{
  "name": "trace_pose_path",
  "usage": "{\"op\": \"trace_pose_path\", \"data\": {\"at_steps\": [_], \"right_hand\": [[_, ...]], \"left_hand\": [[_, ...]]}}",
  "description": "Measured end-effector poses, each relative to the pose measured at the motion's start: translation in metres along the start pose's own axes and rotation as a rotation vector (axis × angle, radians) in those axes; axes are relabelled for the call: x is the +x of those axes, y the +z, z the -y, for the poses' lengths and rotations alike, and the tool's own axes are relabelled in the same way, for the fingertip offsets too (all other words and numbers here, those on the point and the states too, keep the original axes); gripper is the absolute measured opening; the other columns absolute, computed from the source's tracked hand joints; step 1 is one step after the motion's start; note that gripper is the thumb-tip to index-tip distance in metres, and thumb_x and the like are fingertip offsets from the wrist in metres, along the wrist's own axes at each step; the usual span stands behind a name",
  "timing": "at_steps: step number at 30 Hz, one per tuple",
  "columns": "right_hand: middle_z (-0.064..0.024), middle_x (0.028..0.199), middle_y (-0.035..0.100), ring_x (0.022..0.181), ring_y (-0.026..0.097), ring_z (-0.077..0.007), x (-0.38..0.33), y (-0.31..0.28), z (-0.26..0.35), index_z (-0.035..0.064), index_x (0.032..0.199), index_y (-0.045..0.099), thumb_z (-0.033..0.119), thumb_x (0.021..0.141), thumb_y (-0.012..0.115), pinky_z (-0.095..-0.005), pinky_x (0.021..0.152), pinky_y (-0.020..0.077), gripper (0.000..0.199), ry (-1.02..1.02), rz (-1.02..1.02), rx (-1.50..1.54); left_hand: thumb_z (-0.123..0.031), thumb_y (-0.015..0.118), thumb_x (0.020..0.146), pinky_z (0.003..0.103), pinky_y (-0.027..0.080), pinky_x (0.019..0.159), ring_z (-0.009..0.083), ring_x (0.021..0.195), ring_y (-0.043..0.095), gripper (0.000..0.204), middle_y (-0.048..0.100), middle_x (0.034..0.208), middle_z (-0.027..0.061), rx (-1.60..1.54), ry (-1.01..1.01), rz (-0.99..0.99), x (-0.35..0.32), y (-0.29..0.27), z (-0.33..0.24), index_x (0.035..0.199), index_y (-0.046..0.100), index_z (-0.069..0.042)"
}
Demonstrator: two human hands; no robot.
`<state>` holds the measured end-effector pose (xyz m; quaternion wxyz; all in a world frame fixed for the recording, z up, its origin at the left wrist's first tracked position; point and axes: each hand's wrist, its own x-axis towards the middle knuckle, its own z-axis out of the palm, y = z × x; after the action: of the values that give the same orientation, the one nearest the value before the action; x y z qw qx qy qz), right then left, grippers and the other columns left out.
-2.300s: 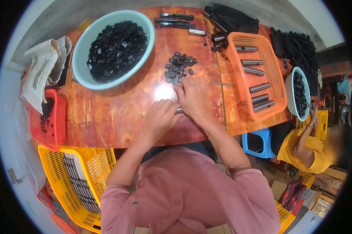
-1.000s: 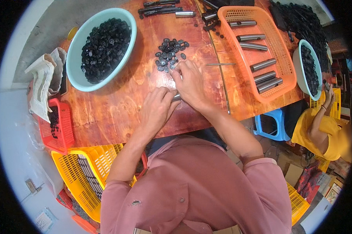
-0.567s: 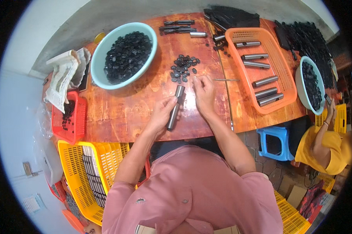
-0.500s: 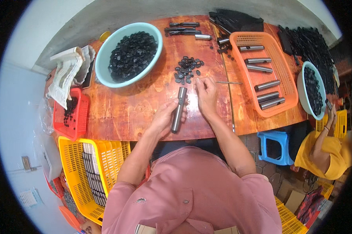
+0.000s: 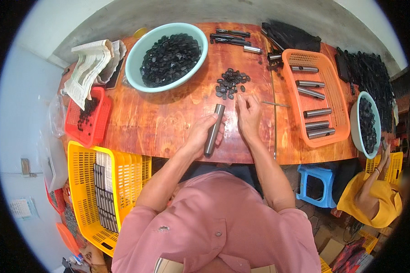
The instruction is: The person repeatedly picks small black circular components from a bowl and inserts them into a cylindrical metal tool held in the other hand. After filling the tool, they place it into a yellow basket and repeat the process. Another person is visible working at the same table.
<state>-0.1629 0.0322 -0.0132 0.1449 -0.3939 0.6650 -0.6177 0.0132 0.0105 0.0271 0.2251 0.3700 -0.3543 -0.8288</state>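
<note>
My left hand [image 5: 200, 134] grips a grey metal tube [image 5: 214, 129], held almost upright along the wooden table [image 5: 159, 118]. Just to its right, my right hand [image 5: 248, 113] rests on the table with its fingertips pinched close together near a small pile of black round parts [image 5: 230, 83]. Whether it pinches one of them I cannot tell. A thin metal rod [image 5: 274, 104] lies just right of that hand.
A teal bowl [image 5: 134, 54] of black parts stands at the back left. An orange tray [image 5: 334, 100] at the right holds several metal tubes. A red basket [image 5: 89, 119], a yellow crate [image 5: 84, 182] and a white bowl [image 5: 356, 125] surround the table. Another person in yellow [image 5: 375, 200] sits lower right.
Both hands were together over the table a second ago. My left hand has since lifted out the grey tube and holds it apart, while my right hand reaches toward the black parts.
</note>
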Motion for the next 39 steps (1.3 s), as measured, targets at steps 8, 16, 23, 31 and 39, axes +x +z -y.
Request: {"op": "trace_pose_path", "data": {"at_steps": [8, 16, 23, 31, 39], "right_hand": [[-0.0102, 0.081, 0.059, 0.075, 0.055, -0.0189, -0.001, -0.002, 0.004, -0.0028, 0.084, 0.064, 0.016, 0.098, 0.070, -0.0336, 0.070, 0.0435, 0.024, 0.028, 0.034, 0.003], [-0.0120, 0.084, 0.062, 0.079, 0.059, -0.0236, -0.002, 0.000, -0.012, -0.0034, 0.084, 0.064, 0.016, 0.098, 0.069, -0.0361, 0.074, 0.0459, 0.024, 0.069, 0.066, 0.043], [-0.0124, 0.084, 0.063, 0.078, 0.059, -0.0234, -0.002, 0.001, -0.012, -0.0036, 0.084, 0.065, 0.015, 0.097, 0.070, -0.0357, 0.072, 0.0462, 0.023, 0.052, 0.067, 0.033], [-0.0112, 0.081, 0.061, 0.076, 0.059, -0.0221, 0.000, 0.001, -0.010, -0.0041, 0.081, 0.063, 0.013, 0.097, 0.070, -0.0352, 0.071, 0.0456, 0.025, 0.043, 0.084, -0.003], [-0.0101, 0.079, 0.061, 0.077, 0.058, -0.0211, -0.002, 0.001, -0.007, -0.0031, 0.076, 0.061, 0.013, 0.097, 0.069, -0.0348, 0.073, 0.0454, 0.028, 0.120, 0.094, 0.065]], "left_hand": [[-0.039, 0.054, 0.108, 0.024, 0.043, 0.049, 0.0107, 0.055, 0.053, 0.040, 0.060, 0.073, 0.0027, 0.154, 0.067, 0.002, 0.007, 0.000, 0.007, 0.113, 0.064, -0.001], [-0.043, 0.047, 0.111, 0.025, 0.045, 0.048, 0.0106, 0.056, 0.054, 0.043, 0.060, 0.076, 0.0020, -0.052, -0.003, -0.056, 0.008, -0.003, 0.000, 0.114, 0.063, -0.002], [-0.044, 0.043, 0.112, 0.024, 0.042, 0.046, 0.0106, 0.053, 0.051, 0.044, 0.057, 0.072, 0.0019, -0.002, -0.005, -0.123, 0.009, -0.008, -0.001, 0.113, 0.061, -0.004], [-0.044, 0.042, 0.113, 0.025, 0.047, 0.045, 0.0101, 0.052, 0.057, 0.049, 0.062, 0.075, 0.0031, 0.044, 0.043, -0.160, 0.006, -0.010, 0.000, 0.114, 0.064, 0.000], [-0.043, 0.043, 0.112, 0.028, 0.049, 0.053, 0.0149, 0.062, 0.060, 0.047, 0.064, 0.081, 0.0079, -0.114, 0.064, -0.120, 0.002, -0.015, 0.010, 0.124, 0.059, 0.000]]}}
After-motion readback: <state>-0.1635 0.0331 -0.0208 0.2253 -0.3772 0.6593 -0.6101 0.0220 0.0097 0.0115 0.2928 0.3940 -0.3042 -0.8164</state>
